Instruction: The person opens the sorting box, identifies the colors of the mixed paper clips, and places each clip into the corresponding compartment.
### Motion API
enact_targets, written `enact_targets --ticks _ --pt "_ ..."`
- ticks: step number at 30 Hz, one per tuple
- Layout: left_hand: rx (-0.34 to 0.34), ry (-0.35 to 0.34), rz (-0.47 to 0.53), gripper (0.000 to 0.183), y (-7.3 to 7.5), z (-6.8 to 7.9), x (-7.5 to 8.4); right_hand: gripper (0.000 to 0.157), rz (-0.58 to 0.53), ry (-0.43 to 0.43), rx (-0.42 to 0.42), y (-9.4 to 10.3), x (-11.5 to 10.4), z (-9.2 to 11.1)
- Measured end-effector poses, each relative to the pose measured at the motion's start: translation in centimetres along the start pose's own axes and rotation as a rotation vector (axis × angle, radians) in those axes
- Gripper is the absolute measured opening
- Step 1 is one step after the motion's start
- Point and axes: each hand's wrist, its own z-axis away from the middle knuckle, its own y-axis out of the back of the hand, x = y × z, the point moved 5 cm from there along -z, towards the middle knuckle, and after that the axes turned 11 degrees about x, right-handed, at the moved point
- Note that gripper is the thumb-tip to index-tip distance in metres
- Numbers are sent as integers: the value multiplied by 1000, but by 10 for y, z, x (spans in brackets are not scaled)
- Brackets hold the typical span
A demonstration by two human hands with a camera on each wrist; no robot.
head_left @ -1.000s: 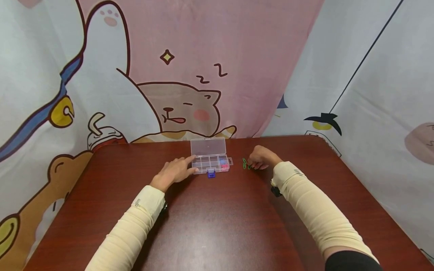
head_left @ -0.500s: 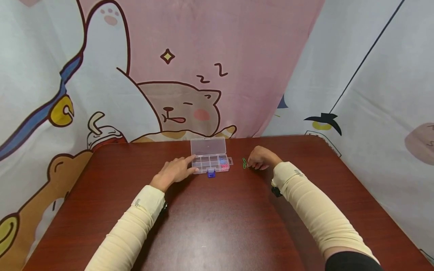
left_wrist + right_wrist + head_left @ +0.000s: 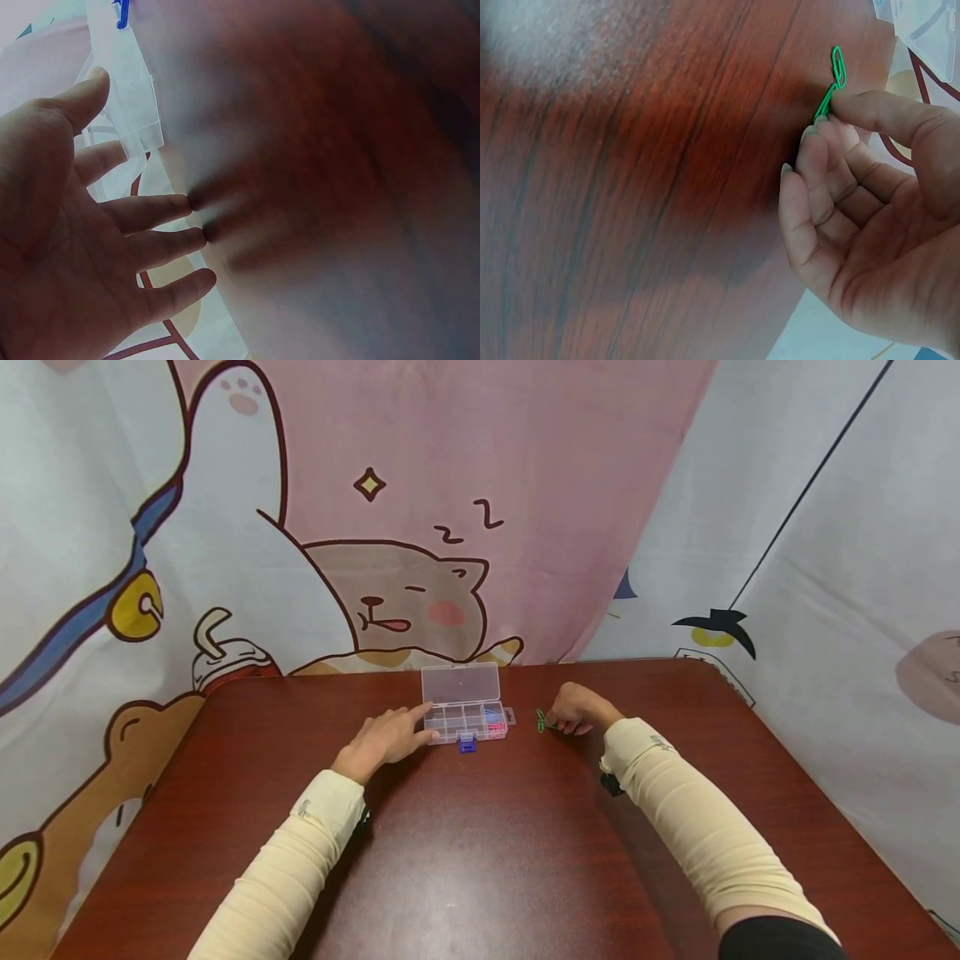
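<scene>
My left hand (image 3: pixel 384 742) rests at the left end of a clear plastic compartment box (image 3: pixel 454 725), fingers spread and straight, index finger and thumb at its edge. The box stands with its lid (image 3: pixel 461 684) raised. Pink paper clips (image 3: pixel 497 730) lie in its front right compartment, and blue ones (image 3: pixel 491 716) in the one behind. To the right of the box, my right hand (image 3: pixel 581 710) pinches a green paper clip (image 3: pixel 825 103) between thumb and fingertips, close to the tabletop. Other green paper clips (image 3: pixel 541 722) lie just left of these fingertips; their exact number is hard to tell.
A blue latch (image 3: pixel 467 744) hangs from the box's front, and a clear hanging tab (image 3: pixel 510 717) sticks out at its right end. The brown wooden table (image 3: pixel 480 843) ends against a printed cloth (image 3: pixel 570 510) at the back.
The right fingertips have closed on a green paper clip that lay beside them and shifted very slightly. The left hand and the box have stayed put.
</scene>
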Motion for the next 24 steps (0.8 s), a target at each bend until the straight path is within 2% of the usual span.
enact_targets --ticks 13,24 --pt "4 -4 7 66 0 0 0 21 49 102 41 0 -2 0" --pt "-4 4 7 66 0 1 1 20 275 165 80 -1 -12 3"
